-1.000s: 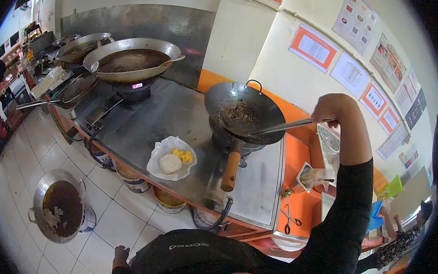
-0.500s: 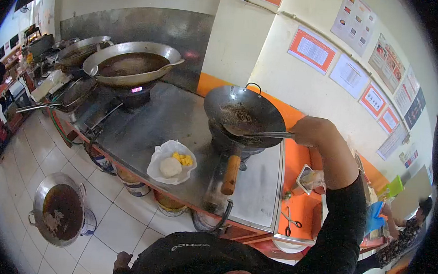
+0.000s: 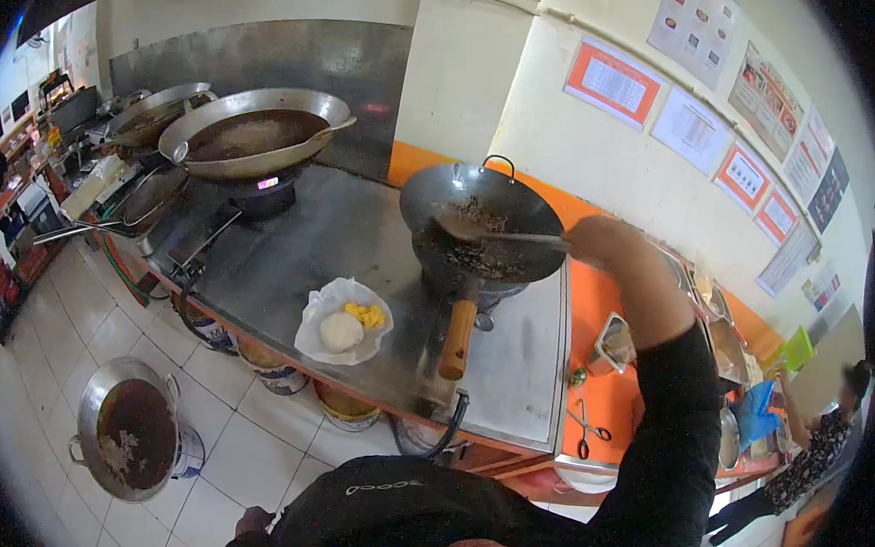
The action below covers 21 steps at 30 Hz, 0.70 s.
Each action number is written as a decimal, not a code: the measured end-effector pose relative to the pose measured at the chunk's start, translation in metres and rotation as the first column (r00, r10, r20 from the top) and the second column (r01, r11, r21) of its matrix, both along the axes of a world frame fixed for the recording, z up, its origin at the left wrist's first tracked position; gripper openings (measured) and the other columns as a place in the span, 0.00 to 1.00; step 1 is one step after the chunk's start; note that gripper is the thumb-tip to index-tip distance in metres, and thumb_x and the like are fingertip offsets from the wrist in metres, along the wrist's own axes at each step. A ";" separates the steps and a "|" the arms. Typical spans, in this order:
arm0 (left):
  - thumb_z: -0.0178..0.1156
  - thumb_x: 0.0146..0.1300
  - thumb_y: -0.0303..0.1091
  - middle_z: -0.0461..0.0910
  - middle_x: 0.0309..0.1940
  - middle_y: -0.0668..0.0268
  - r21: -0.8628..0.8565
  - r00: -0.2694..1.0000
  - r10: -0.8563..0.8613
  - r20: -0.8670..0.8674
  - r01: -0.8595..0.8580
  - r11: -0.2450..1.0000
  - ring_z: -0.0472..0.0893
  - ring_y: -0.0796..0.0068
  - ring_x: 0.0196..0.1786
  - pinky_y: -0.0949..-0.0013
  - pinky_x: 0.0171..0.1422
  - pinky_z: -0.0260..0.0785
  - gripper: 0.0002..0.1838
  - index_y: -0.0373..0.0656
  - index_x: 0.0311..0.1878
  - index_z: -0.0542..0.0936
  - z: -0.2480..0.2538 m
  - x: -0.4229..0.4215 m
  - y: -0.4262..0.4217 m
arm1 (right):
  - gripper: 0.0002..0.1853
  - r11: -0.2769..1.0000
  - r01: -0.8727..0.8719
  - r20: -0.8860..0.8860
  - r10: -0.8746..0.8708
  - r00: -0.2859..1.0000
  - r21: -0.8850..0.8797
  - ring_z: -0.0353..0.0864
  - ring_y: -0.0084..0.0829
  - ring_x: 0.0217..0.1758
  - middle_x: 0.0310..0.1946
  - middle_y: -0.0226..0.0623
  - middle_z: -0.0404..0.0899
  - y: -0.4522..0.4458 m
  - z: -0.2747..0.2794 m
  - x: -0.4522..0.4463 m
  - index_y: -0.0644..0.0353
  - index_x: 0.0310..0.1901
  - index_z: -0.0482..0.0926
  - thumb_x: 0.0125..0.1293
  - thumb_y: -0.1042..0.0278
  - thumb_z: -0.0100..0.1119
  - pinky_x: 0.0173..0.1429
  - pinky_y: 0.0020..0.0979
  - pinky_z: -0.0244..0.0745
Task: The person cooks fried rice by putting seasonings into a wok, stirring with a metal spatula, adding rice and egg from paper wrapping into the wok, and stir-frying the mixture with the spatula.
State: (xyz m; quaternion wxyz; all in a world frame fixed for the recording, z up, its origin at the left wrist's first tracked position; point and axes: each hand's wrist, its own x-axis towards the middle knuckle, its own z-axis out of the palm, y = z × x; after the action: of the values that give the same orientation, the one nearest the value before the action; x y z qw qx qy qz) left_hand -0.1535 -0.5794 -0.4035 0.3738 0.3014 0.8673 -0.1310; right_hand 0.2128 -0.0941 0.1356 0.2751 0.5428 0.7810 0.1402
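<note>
My right hand (image 3: 600, 240) is closed round the handle of a long metal ladle (image 3: 520, 237). The ladle's head rests inside a dark wok (image 3: 428, 188), among small browned bits of food (image 3: 476, 216). The wok sits on a burner, its wooden handle (image 3: 459, 340) pointing toward me. Left of that handle, a paper-lined serving (image 3: 312, 316) holds a white mound of rice (image 3: 341, 332) and yellow egg-like pieces (image 3: 365, 315). Low by my side hangs my left hand (image 3: 255, 520), its fingers curled, with nothing visible in them.
A wide pan of dark oil (image 3: 255, 137) stands on the back-left burner. On the floor, another oil pan (image 3: 137, 431) rests on a bucket. Scissors (image 3: 588, 430) and a metal container (image 3: 613, 344) lie on the orange counter (image 3: 592, 293). A person (image 3: 812, 452) is at the far right.
My right hand has moved slightly left and up in the view. The ladle's head has shifted to the far left part of the wok, exposing more food in front. My view has shifted slightly.
</note>
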 end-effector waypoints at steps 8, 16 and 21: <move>0.46 0.58 0.51 0.77 0.37 0.59 0.350 0.975 -0.220 -0.007 0.209 0.913 0.75 0.62 0.45 0.61 0.49 0.68 0.20 0.45 0.34 0.79 -0.095 -0.037 -0.007 | 0.13 0.996 0.025 -0.026 -0.023 0.999 0.081 0.75 0.37 0.47 0.41 0.38 0.76 -0.040 0.015 -0.002 0.55 0.38 0.78 0.52 0.67 0.47 0.48 0.38 0.70; 0.47 0.56 0.52 0.77 0.36 0.58 0.063 0.963 -0.254 0.090 0.249 0.966 0.75 0.61 0.44 0.60 0.48 0.68 0.21 0.45 0.34 0.79 -0.114 -0.028 -0.028 | 0.14 0.979 0.102 0.009 -0.105 0.994 0.178 0.74 0.37 0.48 0.43 0.39 0.75 -0.049 0.013 0.002 0.55 0.39 0.78 0.52 0.67 0.46 0.49 0.40 0.69; 0.48 0.55 0.53 0.77 0.35 0.57 -0.020 0.963 -0.242 0.118 0.246 0.969 0.76 0.60 0.43 0.60 0.47 0.68 0.21 0.44 0.34 0.79 -0.116 -0.020 -0.038 | 0.14 0.994 -0.005 -0.114 0.018 0.993 0.113 0.75 0.40 0.46 0.40 0.41 0.76 -0.015 -0.003 0.005 0.56 0.38 0.78 0.51 0.67 0.46 0.46 0.41 0.70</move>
State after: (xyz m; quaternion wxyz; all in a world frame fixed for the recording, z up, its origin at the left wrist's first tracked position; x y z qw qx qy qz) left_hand -0.1738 -0.6172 -0.5195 0.4090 0.4066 0.7983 -0.1737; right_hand 0.2182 -0.1090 0.1323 0.1978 0.5603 0.7894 0.1541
